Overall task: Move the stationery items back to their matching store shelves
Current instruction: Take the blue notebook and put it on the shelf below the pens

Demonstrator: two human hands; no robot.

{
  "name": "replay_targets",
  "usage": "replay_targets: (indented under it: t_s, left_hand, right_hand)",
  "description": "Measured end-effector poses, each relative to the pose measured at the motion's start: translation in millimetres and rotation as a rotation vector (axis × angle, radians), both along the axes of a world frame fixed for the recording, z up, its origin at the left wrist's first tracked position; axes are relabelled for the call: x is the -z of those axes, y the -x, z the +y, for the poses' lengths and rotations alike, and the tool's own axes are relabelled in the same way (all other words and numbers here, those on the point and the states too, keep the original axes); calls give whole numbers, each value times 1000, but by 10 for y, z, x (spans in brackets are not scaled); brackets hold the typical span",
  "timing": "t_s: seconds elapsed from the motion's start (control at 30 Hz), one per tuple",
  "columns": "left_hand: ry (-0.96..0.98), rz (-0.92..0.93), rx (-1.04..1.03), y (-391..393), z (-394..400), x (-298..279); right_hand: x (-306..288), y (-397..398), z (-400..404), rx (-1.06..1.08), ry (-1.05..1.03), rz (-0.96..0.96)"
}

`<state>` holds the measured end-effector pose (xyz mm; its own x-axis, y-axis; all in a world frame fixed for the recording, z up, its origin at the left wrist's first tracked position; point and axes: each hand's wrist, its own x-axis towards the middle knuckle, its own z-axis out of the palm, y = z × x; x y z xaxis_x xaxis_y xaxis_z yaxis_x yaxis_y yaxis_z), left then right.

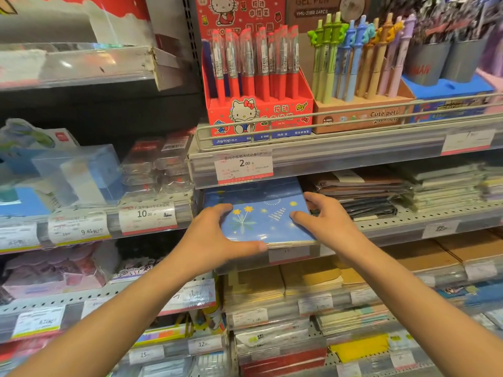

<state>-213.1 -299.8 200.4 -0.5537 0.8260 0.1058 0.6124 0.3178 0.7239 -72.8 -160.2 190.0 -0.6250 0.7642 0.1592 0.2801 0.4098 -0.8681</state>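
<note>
On the shelf (408,227), both hands' fingers (302,216) touch blue notebooks (261,213).

I read "Joytop" on the red pen box (258,115), "Cute pets" on the tan pen box (362,115) right of centre, and "GEL PEN" on the brown card (313,6) at top. The price tag (243,167) at centre shows "2.00"; the price label (148,217) at left shows "10.00".

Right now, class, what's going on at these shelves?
A person stands at store shelves with both hands on a blue notebook that lies on a stack on the shelf under the pen displays. The left hand lies spread over its near left corner, thumb along the front edge. The right hand rests on its right side, fingers bent. The notebook lies flat, its front edge sticking out past the shelf edge.
</note>
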Motion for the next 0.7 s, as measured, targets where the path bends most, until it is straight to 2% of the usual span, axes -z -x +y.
replay_targets:
  t_s: [0.23, 0.33, 0.43, 0.57, 0.7]
  left_hand:
    - [39, 115, 36, 41, -11, -7]
    - [36, 187, 30, 75, -10, -5]
    - [39, 285, 59, 130, -2, -7]
    - [83, 375, 72, 195, 5, 19]
    - [94, 599, 65, 217, -6, 33]
  right_hand:
    - [-1, 30, 97, 17, -58, -60]
    - [-44, 9, 97, -82, -26, -88]
    - [-91, -31, 97, -248, 0, -199]
    - [-82, -32, 130, -298, -167, -302]
    - [-112, -15, 124, -247, -338, -230]
